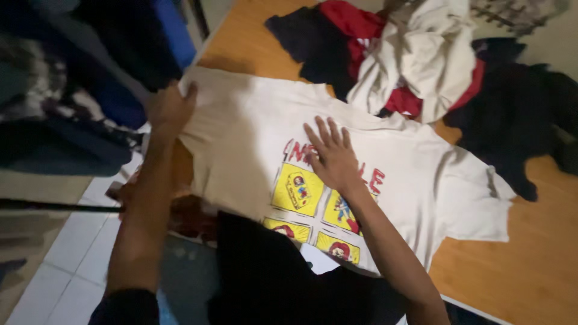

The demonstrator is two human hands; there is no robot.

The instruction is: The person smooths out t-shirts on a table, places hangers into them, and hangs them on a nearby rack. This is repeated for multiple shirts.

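Observation:
A cream T-shirt (253, 138) with a yellow and red cartoon print lies spread flat on a wooden table (530, 253). My left hand (170, 108) rests on the shirt's far left corner, near the sleeve, fingers closed over the cloth edge. My right hand (332, 157) lies flat with fingers spread on the middle of the shirt, just above the printed panels. A black garment (265, 271) hangs over the table's near edge and covers the shirt's lower part.
A heap of clothes lies at the table's far side: a white garment (421, 54), red cloth (352, 21) and black cloth (518, 114). Dark blue fabric (90, 72) hangs at the left. White floor tiles (72, 253) show below the table's left edge.

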